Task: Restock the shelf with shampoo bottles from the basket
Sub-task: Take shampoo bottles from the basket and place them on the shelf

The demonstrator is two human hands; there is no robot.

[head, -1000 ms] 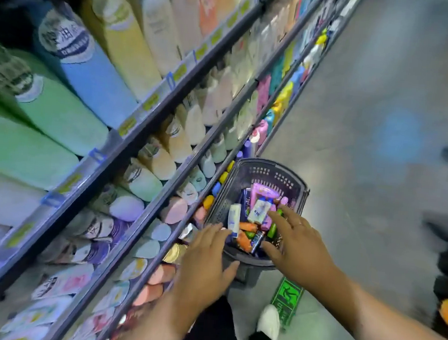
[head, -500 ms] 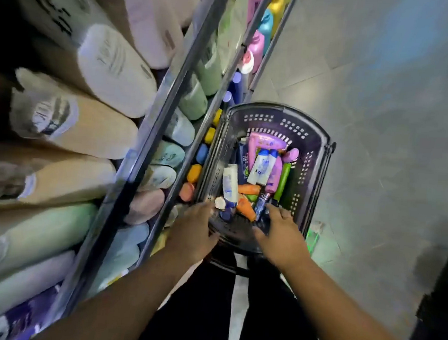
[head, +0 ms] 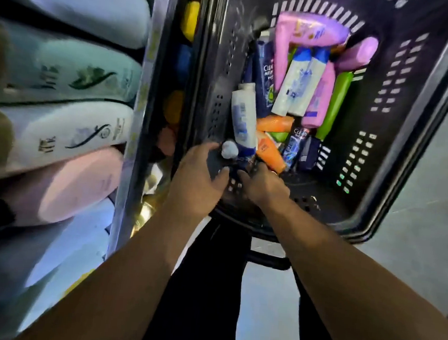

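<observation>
You see a black perforated basket (head: 396,146) holding pink bottles (head: 308,31), a white-and-blue bottle (head: 243,115), an orange bottle (head: 271,150) and a green one (head: 335,103).

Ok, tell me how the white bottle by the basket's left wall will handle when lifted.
The white bottle looks like rigid plastic, so it should hold its shape when gripped. Its glossy surface could be slippery. It lies packed against an orange bottle, so lifting may shift neighbours.
</observation>
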